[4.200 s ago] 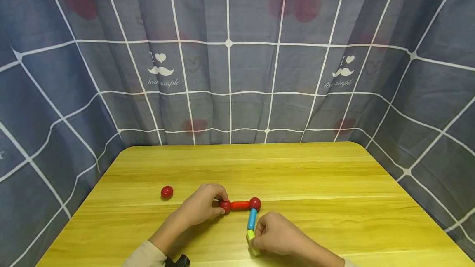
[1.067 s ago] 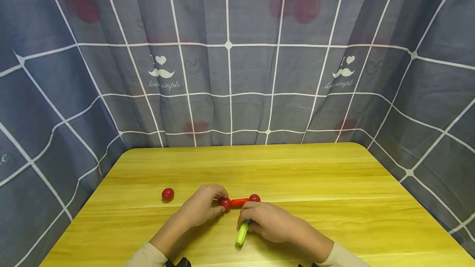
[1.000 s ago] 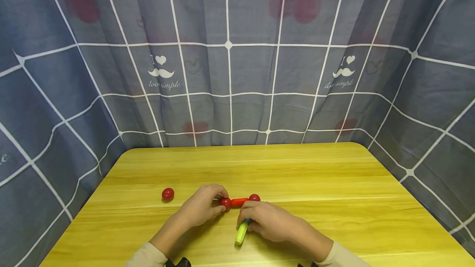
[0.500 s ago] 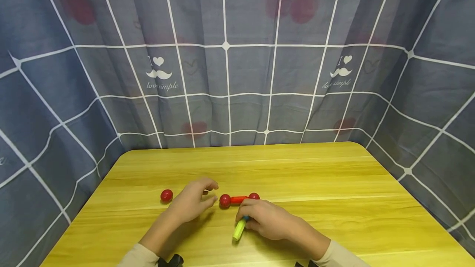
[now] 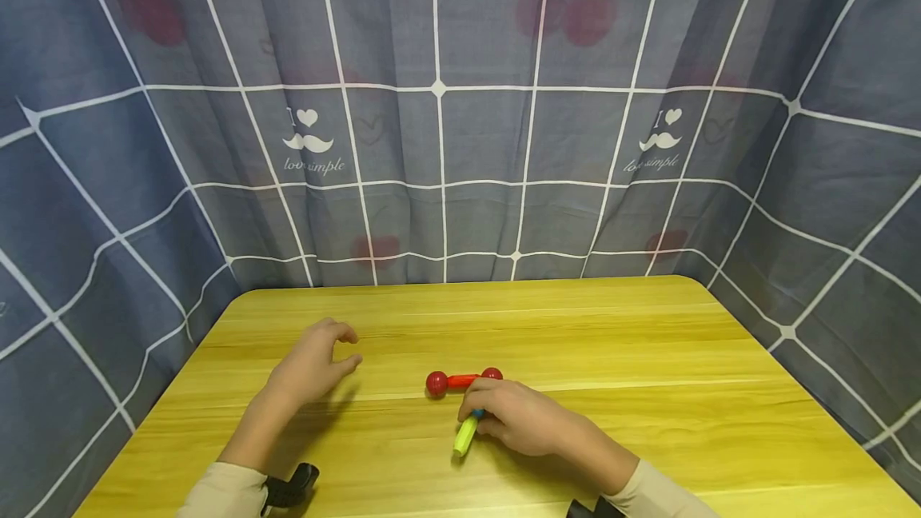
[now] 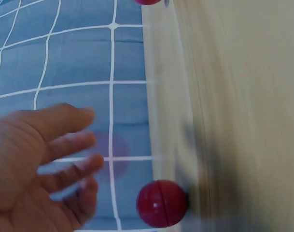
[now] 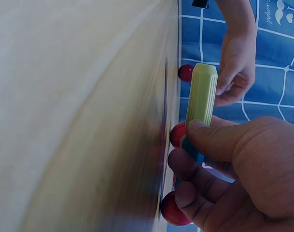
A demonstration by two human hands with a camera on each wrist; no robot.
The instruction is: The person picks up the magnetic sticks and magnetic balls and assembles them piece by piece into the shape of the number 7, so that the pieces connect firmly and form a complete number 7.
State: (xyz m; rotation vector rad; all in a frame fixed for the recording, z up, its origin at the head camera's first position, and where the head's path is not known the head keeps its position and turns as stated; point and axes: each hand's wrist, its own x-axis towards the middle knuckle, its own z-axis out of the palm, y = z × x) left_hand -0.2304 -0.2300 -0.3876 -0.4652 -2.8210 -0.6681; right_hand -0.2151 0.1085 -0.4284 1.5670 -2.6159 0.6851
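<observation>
My right hand (image 5: 521, 418) pinches a blue toy rod (image 5: 478, 413) between thumb and fingers. A yellow-green rod (image 5: 464, 436) sticks out from its end toward me, with the thumb against it in the right wrist view. Just beyond lies a red rod (image 5: 463, 381) with a red ball (image 5: 436, 384) at its left end and another red ball (image 5: 492, 373) at its right. Whether the blue rod touches that right ball is hidden by my hand. My left hand (image 5: 309, 362) hovers at the left with spread fingers, near a loose red ball (image 6: 162, 203) hidden in the head view.
A wooden table (image 5: 612, 334) with rounded far corners carries everything. Grey-blue checked curtain (image 5: 403, 134) hangs behind it and along both sides. A black wrist mount (image 5: 291, 486) is strapped at my left sleeve.
My left hand has let go of the red rod's left ball and moved left over the loose ball. Earlier, my right hand shifted from the yellow-green rod to the blue one.
</observation>
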